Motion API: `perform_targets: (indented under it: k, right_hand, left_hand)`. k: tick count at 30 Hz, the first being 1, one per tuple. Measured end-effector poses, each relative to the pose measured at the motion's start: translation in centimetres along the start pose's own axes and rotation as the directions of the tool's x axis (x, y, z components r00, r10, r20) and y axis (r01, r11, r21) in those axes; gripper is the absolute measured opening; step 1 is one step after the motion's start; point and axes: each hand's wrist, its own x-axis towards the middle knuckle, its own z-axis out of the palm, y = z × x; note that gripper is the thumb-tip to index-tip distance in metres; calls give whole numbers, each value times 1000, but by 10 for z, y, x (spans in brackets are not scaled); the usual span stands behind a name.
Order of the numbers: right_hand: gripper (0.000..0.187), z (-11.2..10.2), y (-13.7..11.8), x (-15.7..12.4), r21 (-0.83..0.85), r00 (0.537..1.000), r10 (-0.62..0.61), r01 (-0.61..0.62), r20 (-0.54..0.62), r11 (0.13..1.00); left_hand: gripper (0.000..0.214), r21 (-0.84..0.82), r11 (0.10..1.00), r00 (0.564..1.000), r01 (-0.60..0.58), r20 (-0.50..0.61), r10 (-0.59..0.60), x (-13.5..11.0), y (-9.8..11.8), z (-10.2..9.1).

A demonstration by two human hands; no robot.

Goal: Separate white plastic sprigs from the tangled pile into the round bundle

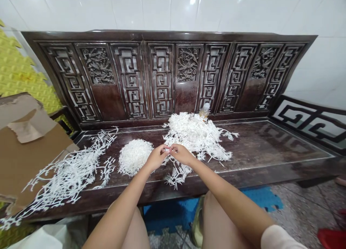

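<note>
My left hand [157,158] and my right hand [182,154] meet fingertip to fingertip above a dark wooden bench seat. Both are pinched closed on a white branched plastic piece, mostly covered by the fingers. Below them, a spiky white plastic cluster [178,174] hangs or lies at the seat's front; I cannot tell which. Just beyond my right hand rises a large heap of white branched plastic pieces [194,132]. Beside my left hand is a rounded pile of small loose white pieces [135,156]. Farther left lies a tangle of bare white plastic stems [72,171].
The bench's carved backrest [186,94] stands behind the heaps. A clear bottle with a white cap [204,110] is behind the large heap. Brown cardboard [29,159] lies at the left, near yellow foam matting [24,69]. A blue mat [170,214] covers floor below.
</note>
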Motion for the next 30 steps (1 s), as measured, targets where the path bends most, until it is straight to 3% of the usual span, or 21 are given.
perform_targets:
  k: [5, 9, 11, 17, 26, 30]
  right_hand:
    - [16, 0, -3, -1, -10, 1000, -7, 8, 30, 1000]
    - [29, 0, -5, -2, 33, 985, -78, 74, 154, 997]
    - [33, 1, -7, -3, 33, 983, -88, 84, 161, 996]
    - [28, 3, -10, -4, 15, 984, -124, 123, 130, 992]
    - [26, 9, -13, -1, -32, 990, -122, 124, 65, 992]
    - [26, 11, -16, -3, -7, 991, -128, 129, 42, 992]
  left_hand:
    - [26, 141, 990, 1000, -15, -17, 18, 0, -1, -1]
    - [23, 125, 992, 997, -4, -81, 14, 1, 1, -2]
    - [21, 108, 994, 994, -8, -106, 19, 1, 1, -4]
    - [20, -106, 991, 993, 83, -73, -91, 1, 5, -2]
    - [18, -332, 927, 963, 175, -139, -232, 0, 11, 8]
    - [18, -341, 917, 953, 208, -141, -268, 6, 6, 2]
